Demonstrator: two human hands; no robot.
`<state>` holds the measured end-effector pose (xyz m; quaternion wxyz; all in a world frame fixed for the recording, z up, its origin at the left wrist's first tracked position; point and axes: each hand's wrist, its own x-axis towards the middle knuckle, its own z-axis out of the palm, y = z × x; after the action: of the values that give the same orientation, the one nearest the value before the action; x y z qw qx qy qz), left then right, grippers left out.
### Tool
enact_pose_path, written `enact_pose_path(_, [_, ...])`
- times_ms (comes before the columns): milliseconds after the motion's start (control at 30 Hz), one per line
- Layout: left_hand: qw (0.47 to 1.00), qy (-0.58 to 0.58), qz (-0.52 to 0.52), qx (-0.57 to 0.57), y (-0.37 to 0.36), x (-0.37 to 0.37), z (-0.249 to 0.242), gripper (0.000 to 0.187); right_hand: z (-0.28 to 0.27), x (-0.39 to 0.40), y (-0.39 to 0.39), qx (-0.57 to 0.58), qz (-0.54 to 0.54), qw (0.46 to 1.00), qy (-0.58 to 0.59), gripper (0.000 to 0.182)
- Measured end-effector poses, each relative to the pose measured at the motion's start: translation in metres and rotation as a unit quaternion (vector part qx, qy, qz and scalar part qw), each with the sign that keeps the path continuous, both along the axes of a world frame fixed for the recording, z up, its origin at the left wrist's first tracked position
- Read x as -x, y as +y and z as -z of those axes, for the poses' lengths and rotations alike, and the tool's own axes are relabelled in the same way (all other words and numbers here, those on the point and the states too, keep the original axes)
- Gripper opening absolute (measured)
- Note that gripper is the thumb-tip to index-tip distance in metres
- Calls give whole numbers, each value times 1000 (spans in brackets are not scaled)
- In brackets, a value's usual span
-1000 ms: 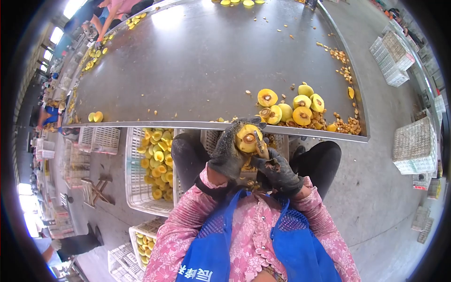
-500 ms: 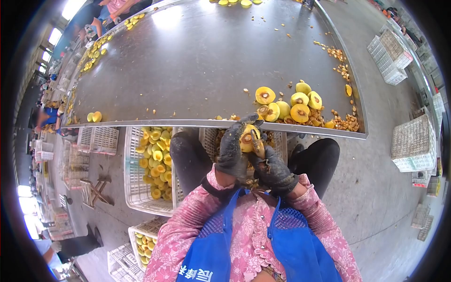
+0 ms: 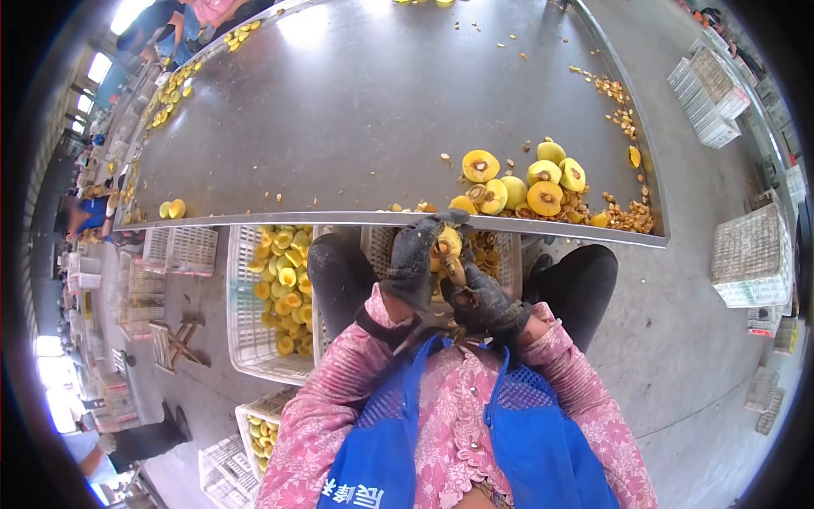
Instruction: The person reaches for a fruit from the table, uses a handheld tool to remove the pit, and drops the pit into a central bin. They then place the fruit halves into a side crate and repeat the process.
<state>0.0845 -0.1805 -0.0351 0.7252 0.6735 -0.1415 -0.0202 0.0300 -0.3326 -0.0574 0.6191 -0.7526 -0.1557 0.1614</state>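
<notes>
My left hand [image 3: 412, 265], in a dark, soiled glove, is closed around a yellow peach half [image 3: 448, 241] just below the table's near edge. In my right hand [image 3: 488, 307], also gloved, is a pitting tool with a brownish handle [image 3: 456, 271]. Its tip meets the cut face of the fruit; the exact shape of the tip is hidden. Beyond my hands, several peach halves [image 3: 543, 199] lie piled on the metal table [image 3: 339, 127], some with brown pits or pit hollows showing. Brown pit fragments [image 3: 629, 220] are scattered around them.
A raised rim [image 3: 297, 219] borders the table. Below it, left of my legs, stands a white crate [image 3: 271, 366] of yellow halves, with another crate [image 3: 246, 424] behind. A crate with brown scraps [image 3: 509, 254] sits between my knees. Stacked crates [image 3: 750, 254] stand right; people work left.
The peach half has turned in my left hand, and the tool now points more steeply into it. My right hand has shifted slightly. The view has moved a little.
</notes>
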Motion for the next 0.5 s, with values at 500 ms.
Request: enact_pose_path(500, [999,-39,-31,8,-9,3,20,41,-62,-10,-3,-239,-59,839,484,21])
